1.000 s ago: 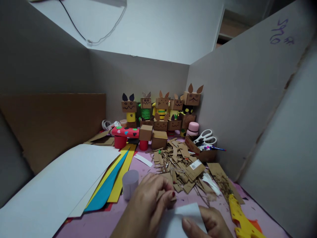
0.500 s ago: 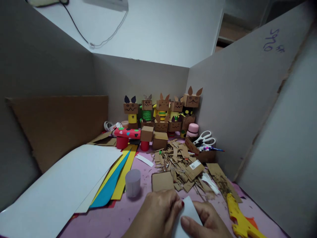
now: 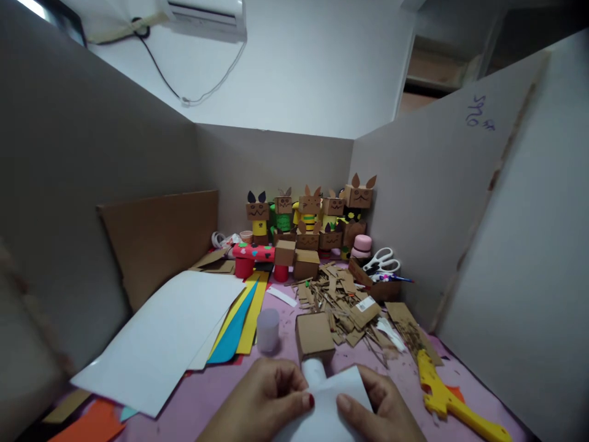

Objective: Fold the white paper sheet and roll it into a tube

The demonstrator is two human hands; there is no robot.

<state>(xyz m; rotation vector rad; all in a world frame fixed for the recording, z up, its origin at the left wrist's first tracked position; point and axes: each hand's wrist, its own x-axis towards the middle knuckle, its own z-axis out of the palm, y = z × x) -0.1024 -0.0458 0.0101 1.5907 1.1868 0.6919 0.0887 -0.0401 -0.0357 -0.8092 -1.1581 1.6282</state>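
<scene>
Hands meet at six o'clock over the pink mat [image 3: 221,399], both pinching a white paper [image 3: 334,399]: left hand [image 3: 264,402] with fingers curled on its left edge, right hand [image 3: 384,408] with thumb pressed on top. Paper seems to be wrapped round a white roll [image 3: 313,370] under a cardboard box [image 3: 314,336], though the join is hidden. Tube [image 3: 267,329] stands at eleven o'clock from the hands, glue gun [image 3: 448,399] lies at three, cardboard scraps [image 3: 343,301] at one.

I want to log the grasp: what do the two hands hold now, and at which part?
Both hands hold one white paper: the left hand pinches its left edge, the right hand its right edge, thumb on top.
</scene>
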